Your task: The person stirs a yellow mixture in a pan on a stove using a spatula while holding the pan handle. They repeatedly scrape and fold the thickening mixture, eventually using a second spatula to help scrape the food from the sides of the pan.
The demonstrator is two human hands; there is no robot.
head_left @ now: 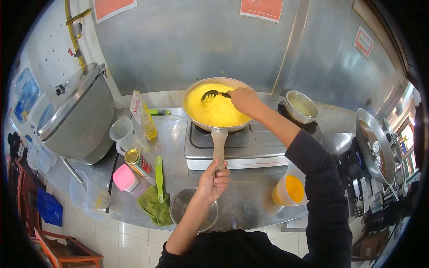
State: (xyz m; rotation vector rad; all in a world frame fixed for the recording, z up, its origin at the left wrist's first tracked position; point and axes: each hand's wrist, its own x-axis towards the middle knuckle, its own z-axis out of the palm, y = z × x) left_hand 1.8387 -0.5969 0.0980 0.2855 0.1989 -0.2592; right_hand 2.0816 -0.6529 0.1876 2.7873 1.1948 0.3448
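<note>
A frying pan (219, 130) stands on the left burner of a gas stove (246, 147), with a yellow egg-like mixture (213, 109) spread inside it. My left hand (215, 181) is closed around the end of the pan's beige handle. Over the pan's right side, my right hand (243, 100) grips a black slotted utensil (209, 95), whose head rests in the yellow mixture. Below the stove at the right is a translucent jug (292, 190) holding orange-yellow liquid. A metal bowl (178, 207) sits partly behind my left forearm.
A small pot (301, 107) occupies the right burner. At left are a large steel pot (85, 120), a clear jug (122, 129), a can (137, 161), a pink-lidded container (125, 178), a green cloth (154, 205) and a green-handled tool (159, 176). A wok (373, 143) stands far right.
</note>
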